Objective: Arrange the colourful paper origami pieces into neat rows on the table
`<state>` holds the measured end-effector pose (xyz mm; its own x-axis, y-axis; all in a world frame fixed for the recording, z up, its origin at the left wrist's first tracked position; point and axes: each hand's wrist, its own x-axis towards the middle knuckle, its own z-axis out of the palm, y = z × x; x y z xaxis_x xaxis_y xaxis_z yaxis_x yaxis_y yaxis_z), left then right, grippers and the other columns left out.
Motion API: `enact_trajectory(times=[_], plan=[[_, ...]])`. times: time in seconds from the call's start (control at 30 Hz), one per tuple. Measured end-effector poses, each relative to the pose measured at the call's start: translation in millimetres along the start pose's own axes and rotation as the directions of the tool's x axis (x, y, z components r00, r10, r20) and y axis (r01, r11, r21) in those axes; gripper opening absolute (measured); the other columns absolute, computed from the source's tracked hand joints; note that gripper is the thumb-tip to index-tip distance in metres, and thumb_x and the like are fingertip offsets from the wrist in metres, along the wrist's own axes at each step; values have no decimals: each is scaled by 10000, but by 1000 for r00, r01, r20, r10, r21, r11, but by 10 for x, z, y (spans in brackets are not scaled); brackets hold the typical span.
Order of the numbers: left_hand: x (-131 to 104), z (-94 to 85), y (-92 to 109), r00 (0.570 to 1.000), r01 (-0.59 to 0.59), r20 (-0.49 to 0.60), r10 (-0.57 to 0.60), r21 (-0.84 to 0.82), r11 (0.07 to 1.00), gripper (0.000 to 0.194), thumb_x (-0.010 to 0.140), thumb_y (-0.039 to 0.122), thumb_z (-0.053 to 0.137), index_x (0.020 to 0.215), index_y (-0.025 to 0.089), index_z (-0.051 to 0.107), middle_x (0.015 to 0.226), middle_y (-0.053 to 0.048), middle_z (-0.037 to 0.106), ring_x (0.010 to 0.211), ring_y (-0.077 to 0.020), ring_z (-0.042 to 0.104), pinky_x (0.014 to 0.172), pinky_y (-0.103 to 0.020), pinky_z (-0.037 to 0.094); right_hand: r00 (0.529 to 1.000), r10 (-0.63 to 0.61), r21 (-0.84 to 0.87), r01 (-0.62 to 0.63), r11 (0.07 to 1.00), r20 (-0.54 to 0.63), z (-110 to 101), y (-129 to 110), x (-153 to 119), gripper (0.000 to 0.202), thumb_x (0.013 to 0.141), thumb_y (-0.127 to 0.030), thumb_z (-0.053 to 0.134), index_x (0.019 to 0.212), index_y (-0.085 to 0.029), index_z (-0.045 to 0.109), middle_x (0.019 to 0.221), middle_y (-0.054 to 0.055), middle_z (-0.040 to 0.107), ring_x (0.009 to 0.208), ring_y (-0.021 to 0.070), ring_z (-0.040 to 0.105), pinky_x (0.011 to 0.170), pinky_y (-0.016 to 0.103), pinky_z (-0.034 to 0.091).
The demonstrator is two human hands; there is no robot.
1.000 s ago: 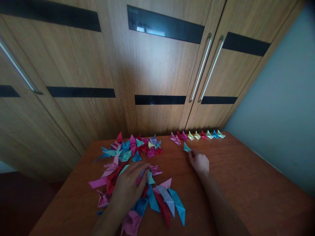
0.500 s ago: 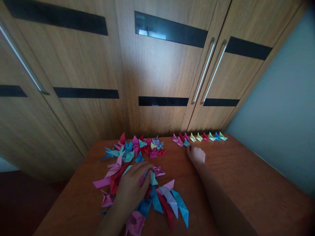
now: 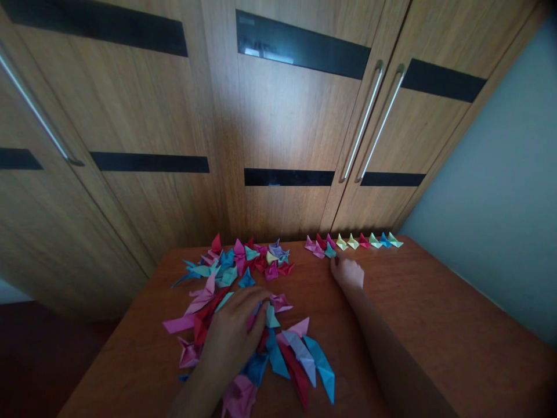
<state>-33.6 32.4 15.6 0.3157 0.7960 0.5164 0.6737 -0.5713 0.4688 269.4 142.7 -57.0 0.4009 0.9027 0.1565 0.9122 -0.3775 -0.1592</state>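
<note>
At the far edge of the table, my right hand (image 3: 348, 273) pinches a small teal origami boat (image 3: 330, 251), just in front of a row of similar folded paper pieces (image 3: 364, 241). My left hand (image 3: 240, 326) rests over the nearer heap of coloured origami. Its fingers and thumb curl around a purple-pink origami piece (image 3: 251, 319), mostly hidden by the hand. Pink, red and blue folds stick out around the wrist, and a light teal piece (image 3: 272, 317) lies by the fingertips.
Farther back on the brown wooden table (image 3: 418, 325) lies another cluster of origami (image 3: 238, 255). Long folded strips, one of them blue (image 3: 321, 366), spread to the right of my left hand. A wooden wardrobe (image 3: 282, 128) stands behind the table, with a pale wall (image 3: 500, 220) at right.
The view has shifted very slightly. Both hands and the paper pieces stay in practically the same places.
</note>
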Motion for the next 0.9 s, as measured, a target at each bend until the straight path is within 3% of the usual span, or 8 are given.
enact_trajectory(times=[0.7,0.9], plan=[[12,18,-43,999,-8,33,7,24,1000,209,893,224,470,1015,233,640,1023,-34,681,968,-183,627,870,-327,499,1000,-8,-2,8,1000,14,14,5,8,346,920,-416,365,1026,-214,626,910,111,680,841,259,654,712,351,453],[23,-100,-266,994,113,-6,-113,125,986,245,868,274,475,1037,220,645,1062,-55,694,988,-217,639,881,-356,495,1000,-15,39,14,999,19,-14,44,-141,320,919,-425,381,988,-232,626,883,83,686,791,232,652,642,295,416]])
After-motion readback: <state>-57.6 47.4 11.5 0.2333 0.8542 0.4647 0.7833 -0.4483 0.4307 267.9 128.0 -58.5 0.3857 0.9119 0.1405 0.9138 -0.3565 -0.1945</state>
